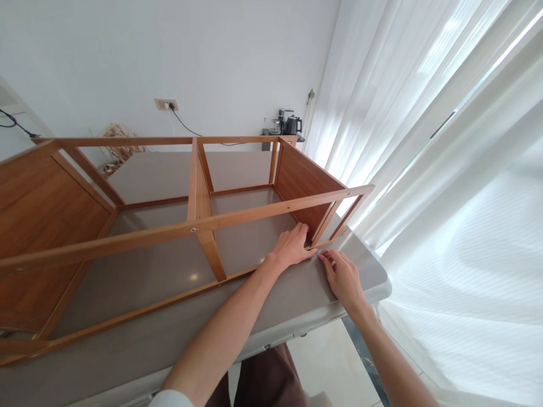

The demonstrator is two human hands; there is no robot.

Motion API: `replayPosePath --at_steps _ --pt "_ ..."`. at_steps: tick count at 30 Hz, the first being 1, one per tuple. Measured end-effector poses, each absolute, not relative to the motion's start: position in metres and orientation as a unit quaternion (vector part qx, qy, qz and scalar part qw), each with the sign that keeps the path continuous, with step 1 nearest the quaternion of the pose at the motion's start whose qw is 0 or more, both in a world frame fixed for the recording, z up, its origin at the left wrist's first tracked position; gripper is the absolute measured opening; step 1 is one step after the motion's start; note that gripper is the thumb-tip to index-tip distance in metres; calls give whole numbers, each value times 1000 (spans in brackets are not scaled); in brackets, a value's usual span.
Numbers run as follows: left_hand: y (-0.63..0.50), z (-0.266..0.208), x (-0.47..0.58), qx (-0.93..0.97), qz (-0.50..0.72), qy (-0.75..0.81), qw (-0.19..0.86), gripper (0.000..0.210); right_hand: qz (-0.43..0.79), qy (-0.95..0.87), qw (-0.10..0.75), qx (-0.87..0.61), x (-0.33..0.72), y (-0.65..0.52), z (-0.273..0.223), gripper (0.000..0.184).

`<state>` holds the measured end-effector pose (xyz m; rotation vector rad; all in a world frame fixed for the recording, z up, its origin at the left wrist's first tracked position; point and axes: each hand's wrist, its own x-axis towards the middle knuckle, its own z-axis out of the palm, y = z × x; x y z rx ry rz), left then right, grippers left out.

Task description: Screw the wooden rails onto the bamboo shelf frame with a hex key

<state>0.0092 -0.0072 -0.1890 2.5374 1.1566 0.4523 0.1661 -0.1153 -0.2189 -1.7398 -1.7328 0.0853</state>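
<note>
White wall, wall socket, daylit white curtains, pale floor

Black kettle, white curtains

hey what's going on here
A person is working on a wooden frame that lies on a table. The left hand reaches over the lower front rail near the right-end corner. Just beside it, the right hand pinches a small metal piece at that corner; it's too small to identify.
</note>
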Motion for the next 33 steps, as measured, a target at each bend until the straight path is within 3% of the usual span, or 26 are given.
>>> replayPosePath --at_steps 6,13,24,33 --pt "-8 -189 8 886 161 402 166 45 6 -673 325 -665 164 -117 -215 30" --pt "-9 -187 8 883 163 401 181 44 -50 -727 233 -644 166 -119 -211 34" --pt "-8 -189 8 881 174 399 185 43 -59 -745 201 -633 171 -120 -215 35" --pt "-7 -187 6 882 166 391 203 47 58 -619 324 -713 173 -113 -209 32"
